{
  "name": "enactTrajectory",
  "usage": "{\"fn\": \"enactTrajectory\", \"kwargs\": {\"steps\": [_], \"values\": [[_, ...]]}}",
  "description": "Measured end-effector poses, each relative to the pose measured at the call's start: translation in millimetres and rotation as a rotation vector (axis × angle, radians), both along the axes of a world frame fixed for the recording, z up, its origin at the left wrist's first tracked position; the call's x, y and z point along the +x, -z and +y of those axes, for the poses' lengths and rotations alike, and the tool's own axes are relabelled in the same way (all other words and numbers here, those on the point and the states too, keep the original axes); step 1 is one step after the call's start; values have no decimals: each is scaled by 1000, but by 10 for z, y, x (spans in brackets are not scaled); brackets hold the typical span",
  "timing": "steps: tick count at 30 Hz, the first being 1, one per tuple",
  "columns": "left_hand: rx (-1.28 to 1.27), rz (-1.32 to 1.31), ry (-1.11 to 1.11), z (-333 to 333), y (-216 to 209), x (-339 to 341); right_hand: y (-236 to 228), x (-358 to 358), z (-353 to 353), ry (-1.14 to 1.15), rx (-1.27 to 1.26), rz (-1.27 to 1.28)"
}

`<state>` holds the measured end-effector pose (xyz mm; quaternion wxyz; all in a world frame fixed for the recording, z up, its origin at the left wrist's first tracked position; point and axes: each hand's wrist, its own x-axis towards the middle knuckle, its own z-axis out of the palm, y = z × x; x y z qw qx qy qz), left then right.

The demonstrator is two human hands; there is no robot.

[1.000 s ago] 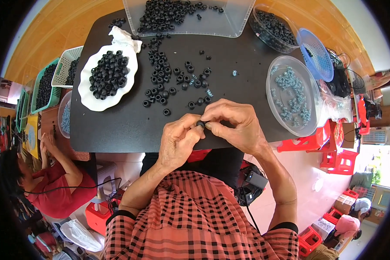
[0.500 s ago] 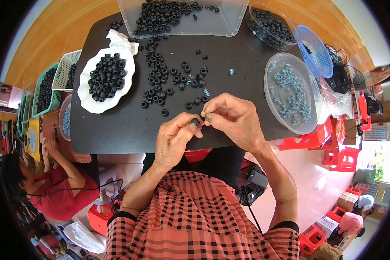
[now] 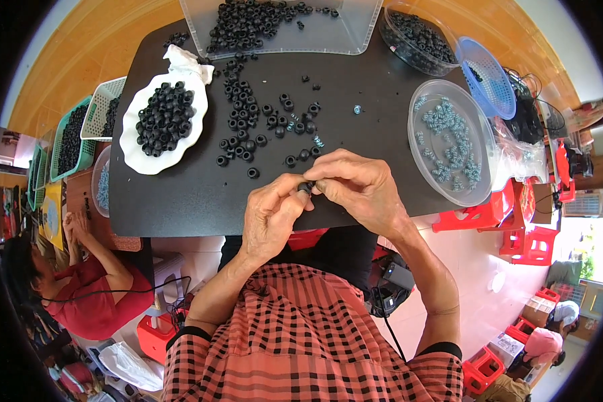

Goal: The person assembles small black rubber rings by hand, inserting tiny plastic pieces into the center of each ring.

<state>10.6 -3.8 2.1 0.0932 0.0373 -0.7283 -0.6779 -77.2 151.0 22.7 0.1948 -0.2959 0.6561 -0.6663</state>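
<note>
Near the table's front edge my left hand [image 3: 269,211] pinches a hollow black plastic ball [image 3: 305,187] between thumb and fingers. My right hand [image 3: 360,186] is closed in a pinch right against the ball; a small dark bit shows at its fingertips, too hidden to make out. Just beyond my hands, several more hollow black balls [image 3: 291,161] lie scattered with their openings facing various ways. Among them is a small bluish metal coil spring [image 3: 318,141]. A lone spring [image 3: 357,109] lies farther right.
A white scalloped plate [image 3: 132,151] heaped with black balls stands left; a round clear lid [image 3: 419,161] with springs is right. At the back are a clear bin [image 3: 301,51], a round tub [image 3: 409,63] and a blue basket [image 3: 499,100]. A co-worker [image 3: 107,288] sits at left.
My right hand has come in toward the left, its fingertips now meeting the black ball. Before, a small gap lay between them. My left hand has barely moved.
</note>
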Motion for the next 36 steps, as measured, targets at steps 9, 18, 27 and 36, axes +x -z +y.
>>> {"fn": "enactTrajectory", "kwargs": {"steps": [9, 18, 27, 36], "values": [[23, 3, 24, -9, 56, 10, -34, -36, 10, -37, 57, 79], [63, 25, 69, -16, 58, -6, -60, -27, 7, -30, -34, -103], [-65, 71, 44, 5, 62, 7, -73, 35, -25, 53, 64, 230], [-183, 32, 7, 42, -6, 7, -44, 100, -48, 139, 142, 414]]}}
